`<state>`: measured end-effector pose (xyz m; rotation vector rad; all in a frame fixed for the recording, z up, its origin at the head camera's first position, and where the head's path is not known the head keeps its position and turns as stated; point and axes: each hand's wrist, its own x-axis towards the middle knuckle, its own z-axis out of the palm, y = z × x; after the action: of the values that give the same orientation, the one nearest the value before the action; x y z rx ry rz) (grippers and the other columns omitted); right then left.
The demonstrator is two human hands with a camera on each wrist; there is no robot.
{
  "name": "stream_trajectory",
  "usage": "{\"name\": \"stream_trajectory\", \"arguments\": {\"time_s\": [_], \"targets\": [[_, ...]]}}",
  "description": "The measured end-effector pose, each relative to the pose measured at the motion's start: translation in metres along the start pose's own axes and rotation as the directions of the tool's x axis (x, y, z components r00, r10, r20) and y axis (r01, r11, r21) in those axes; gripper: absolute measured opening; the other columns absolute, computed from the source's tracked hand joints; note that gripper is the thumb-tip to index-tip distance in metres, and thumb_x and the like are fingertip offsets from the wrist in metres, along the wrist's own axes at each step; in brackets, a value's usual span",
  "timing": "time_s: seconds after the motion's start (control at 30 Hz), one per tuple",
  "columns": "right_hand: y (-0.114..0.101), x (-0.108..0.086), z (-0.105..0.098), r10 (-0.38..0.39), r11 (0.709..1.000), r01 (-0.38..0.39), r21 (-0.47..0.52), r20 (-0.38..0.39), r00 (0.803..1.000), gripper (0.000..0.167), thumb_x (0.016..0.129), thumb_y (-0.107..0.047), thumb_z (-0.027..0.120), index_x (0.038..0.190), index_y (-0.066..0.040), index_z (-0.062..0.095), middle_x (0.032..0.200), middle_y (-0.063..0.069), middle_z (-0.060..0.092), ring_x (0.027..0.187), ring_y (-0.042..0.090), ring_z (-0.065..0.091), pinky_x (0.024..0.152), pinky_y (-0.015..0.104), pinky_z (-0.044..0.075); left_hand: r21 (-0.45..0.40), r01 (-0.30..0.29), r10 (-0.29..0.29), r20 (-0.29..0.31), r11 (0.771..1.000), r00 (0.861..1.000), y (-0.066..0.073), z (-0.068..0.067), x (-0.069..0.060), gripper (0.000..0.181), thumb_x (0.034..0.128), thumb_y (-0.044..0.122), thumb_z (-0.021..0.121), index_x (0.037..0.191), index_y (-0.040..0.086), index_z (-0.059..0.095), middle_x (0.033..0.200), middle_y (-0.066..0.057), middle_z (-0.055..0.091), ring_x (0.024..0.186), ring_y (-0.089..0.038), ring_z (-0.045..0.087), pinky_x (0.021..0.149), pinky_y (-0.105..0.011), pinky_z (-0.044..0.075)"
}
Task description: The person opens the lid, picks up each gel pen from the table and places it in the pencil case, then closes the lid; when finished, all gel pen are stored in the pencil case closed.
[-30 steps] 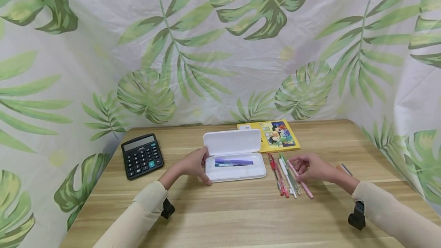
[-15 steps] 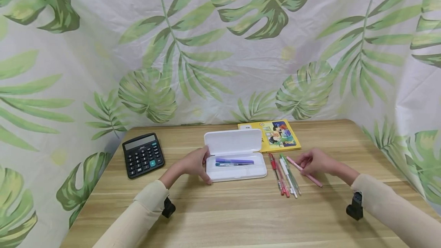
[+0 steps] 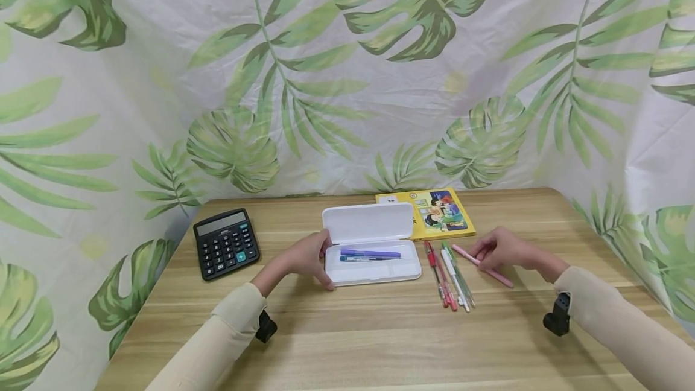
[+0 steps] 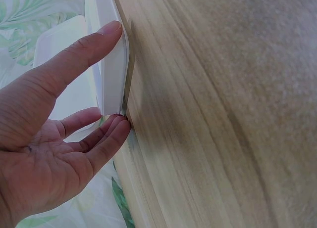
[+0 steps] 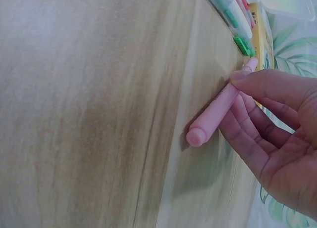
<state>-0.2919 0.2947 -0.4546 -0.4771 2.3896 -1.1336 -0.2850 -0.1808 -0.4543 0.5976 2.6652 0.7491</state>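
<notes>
Apparently for steadiness, the left hand [image 3: 308,259] grips the open pencil case [image 3: 374,274] at its nine-o'clock end, while the right hand [image 3: 502,250] pinches the pink pen [image 3: 499,278] mid-barrel, seemingly for control, at the case's three o'clock.

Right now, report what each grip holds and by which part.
The right grip pinches the pink pen near its middle; the left grip holds the open white case by its left end.

The lid [image 3: 368,223] of the white case [image 3: 381,271] hides part of the yellow book [image 3: 445,216] at the tabletop's [image 3: 369,343] far edge; the near edge is cut off. The right grip [image 3: 502,250] covers part of the pink pen [image 3: 499,277]. Fine lettering on the calculator [image 3: 226,245] appears illegible.
</notes>
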Motion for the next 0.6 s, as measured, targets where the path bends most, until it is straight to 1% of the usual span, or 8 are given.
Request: {"name": "stream_trajectory", "arguments": {"time_s": [0.17,0.37,0.6], "targets": [[0.003,0.001,-0.003,0.000,1.000,0.000,0.022,0.014,1.000,0.029,0.083,0.002,0.077,0.110,0.009,0.072,0.090,0.015,0.073,0.072,0.010,0.062,0.063,0.025,0.054,-0.006,-0.003,0.003,-0.002,1.000,1.000,-0.001,0.000,0.000,0.080,0.0562,0.026,0.102,0.111,0.002,0.050,0.095,-0.008,0.054,0.086,-0.018,0.048,0.076,-0.031,0.042],[-0.006,-0.001,-0.007,-0.016,0.999,0.015,0.047,0.024,1.000,0.031,0.086,0.000,0.074,0.115,0.010,0.070,0.096,0.018,0.073,0.077,0.012,0.064,0.068,0.027,0.056,0.001,0.008,-0.008,0.004,1.000,1.000,-0.001,-0.001,0.000,0.081,0.0562,0.027,0.102,0.113,0.003,0.050,0.096,-0.007,0.055,0.087,-0.018,0.049,0.077,-0.031,0.042],[-0.011,0.002,-0.011,-0.045,0.998,0.045,0.048,0.002,0.999,0.034,0.085,0.002,0.073,0.118,0.011,0.068,0.102,0.023,0.073,0.083,0.013,0.068,0.074,0.026,0.058,-0.001,-0.002,0.002,-0.002,1.000,1.000,-0.002,0.000,0.002,0.080,0.0558,0.026,0.102,0.112,0.001,0.050,0.095,-0.008,0.055,0.086,-0.018,0.048,0.076,-0.031,0.042]]}}
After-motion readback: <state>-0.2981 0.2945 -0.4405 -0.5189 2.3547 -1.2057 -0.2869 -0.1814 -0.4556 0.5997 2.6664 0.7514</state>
